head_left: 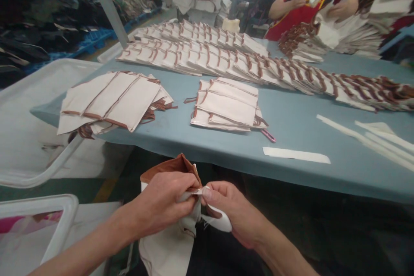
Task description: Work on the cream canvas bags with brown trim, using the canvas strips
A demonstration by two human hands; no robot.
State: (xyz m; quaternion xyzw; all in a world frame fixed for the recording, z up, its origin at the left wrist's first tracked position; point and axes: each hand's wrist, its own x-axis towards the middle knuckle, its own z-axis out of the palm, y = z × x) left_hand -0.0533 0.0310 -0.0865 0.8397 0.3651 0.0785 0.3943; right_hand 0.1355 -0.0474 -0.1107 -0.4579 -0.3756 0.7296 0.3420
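Note:
Below the table's near edge, my left hand (163,203) is closed on a cream fabric piece with brown trim (168,246), bunching its top end. My right hand (231,211) pinches the same piece at its top and also holds a small white-handled tool (220,223) in the palm; its tip is hidden. The two hands touch at the fabric.
A blue-grey table (291,125) carries two stacks of cream pieces (113,101) (228,104), long overlapping rows behind (226,58), loose white strips (296,154) and a pink item (268,135). White bins (35,224) stand at left. Another person in red (300,4) handles pieces at the far side.

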